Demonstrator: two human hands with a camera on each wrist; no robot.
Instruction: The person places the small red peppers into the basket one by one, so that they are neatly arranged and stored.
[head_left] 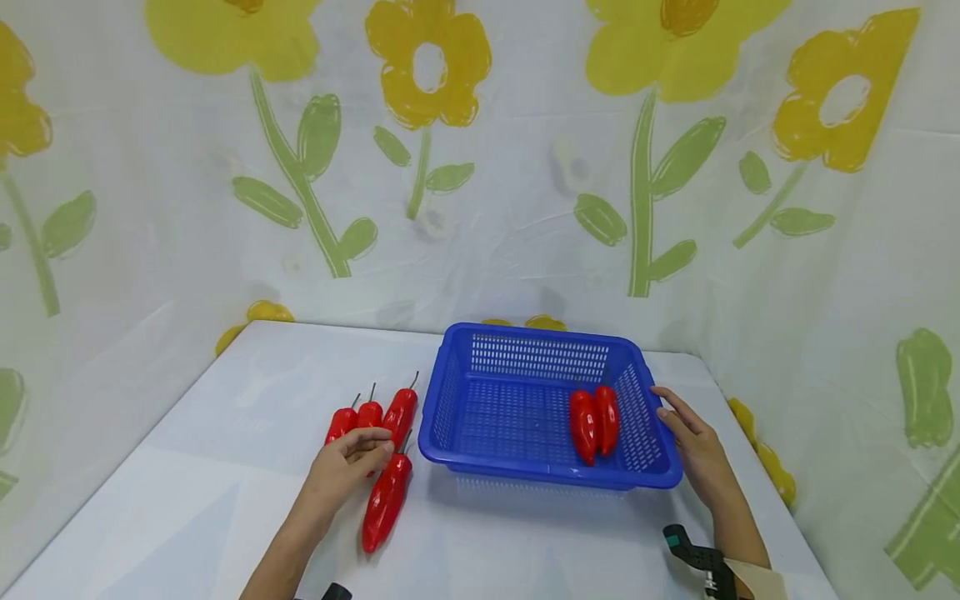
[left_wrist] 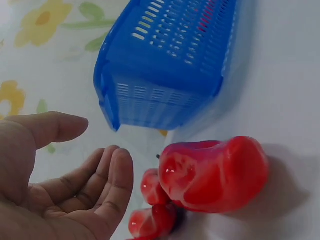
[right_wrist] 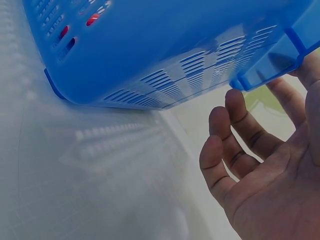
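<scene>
My left hand (head_left: 348, 467) hovers over a group of red peppers on the table, thumb and fingers apart with nothing between them. The nearest pepper (head_left: 386, 504) lies in front, its dark stem pointing away. Behind it are three more, one of them a long pepper (head_left: 400, 414) partly covered by my fingers. In the left wrist view a large pepper (left_wrist: 215, 175) lies beyond my fingertips. My right hand (head_left: 697, 454) touches the right rim of a blue plastic basket (head_left: 547, 482) with index finger and thumb. Its other fingers are loosely bent below the rim (right_wrist: 267, 70). Two red peppers (head_left: 594, 423) lie inside.
The white table (head_left: 187, 467) ends at the back against a white curtain (head_left: 517, 233) with yellow flowers. The basket stands near the back right of the table. A black wrist mount (head_left: 701, 558) sits on the right forearm.
</scene>
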